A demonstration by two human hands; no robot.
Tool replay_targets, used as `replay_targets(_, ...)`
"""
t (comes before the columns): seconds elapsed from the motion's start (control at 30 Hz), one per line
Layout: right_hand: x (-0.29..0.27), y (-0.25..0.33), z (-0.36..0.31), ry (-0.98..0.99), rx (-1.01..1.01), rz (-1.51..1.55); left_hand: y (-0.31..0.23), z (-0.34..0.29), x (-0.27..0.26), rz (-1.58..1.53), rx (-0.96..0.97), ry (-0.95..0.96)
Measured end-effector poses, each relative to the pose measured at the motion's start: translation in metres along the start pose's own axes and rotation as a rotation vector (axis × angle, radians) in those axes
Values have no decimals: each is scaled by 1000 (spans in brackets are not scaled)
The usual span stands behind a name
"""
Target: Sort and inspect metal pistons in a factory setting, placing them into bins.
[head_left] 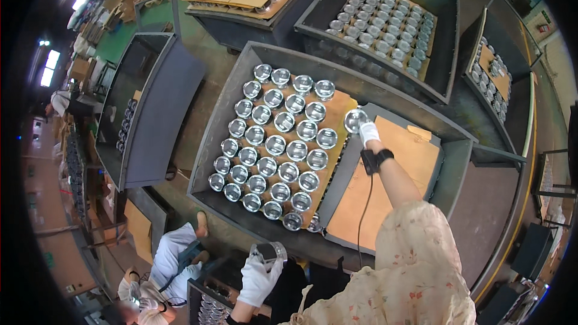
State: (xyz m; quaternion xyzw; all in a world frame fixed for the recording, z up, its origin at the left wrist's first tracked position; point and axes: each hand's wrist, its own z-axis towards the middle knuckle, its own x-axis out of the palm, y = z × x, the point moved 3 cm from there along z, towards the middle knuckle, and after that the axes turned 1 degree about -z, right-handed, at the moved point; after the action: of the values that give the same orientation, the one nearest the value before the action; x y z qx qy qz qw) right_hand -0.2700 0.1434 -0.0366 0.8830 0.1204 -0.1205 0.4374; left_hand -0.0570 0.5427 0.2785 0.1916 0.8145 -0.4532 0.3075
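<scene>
Dark metal bins crowd a workshop floor, and at the far left we see a co-worker [72, 105] in a pale top standing beyond them. Next comes a deep grey bin [162, 114] with a few pistons along its inner side, and below it a second co-worker [174, 259] in light trousers. Near the lower edge, a small crate [191, 298] holds more bright metal parts. Before us stands the large bin [415, 111], its left part filled with rows of upright silver pistons [275, 145] on a brown cardboard layer [340, 100]. Our left hand [259, 280], in a white glove, is just outside the bin's near wall; its fingers are curled closed around a dark-sided piston [276, 251], tilted so its side shows. Farther right, our right hand [368, 133], also white-gloved, reaches over the bin with its fingers bent in on the near edge of a bright-topped piston [355, 120], gripping it just beyond the right end of the rows; the thumb is hard to make out. A black wristband [384, 156] circles that wrist, above a bare cardboard sheet [418, 159]. Farthest right, another bin [512, 114] holds pistons too.
</scene>
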Motion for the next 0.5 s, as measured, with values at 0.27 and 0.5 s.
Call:
replay_targets(0.27,105,-108,145,258,-199,-606,33,1,20,-125,-380,-5)
replay_targets(0.5,39,-125,165,213,-397,-509,11,52,52,221,116,37)
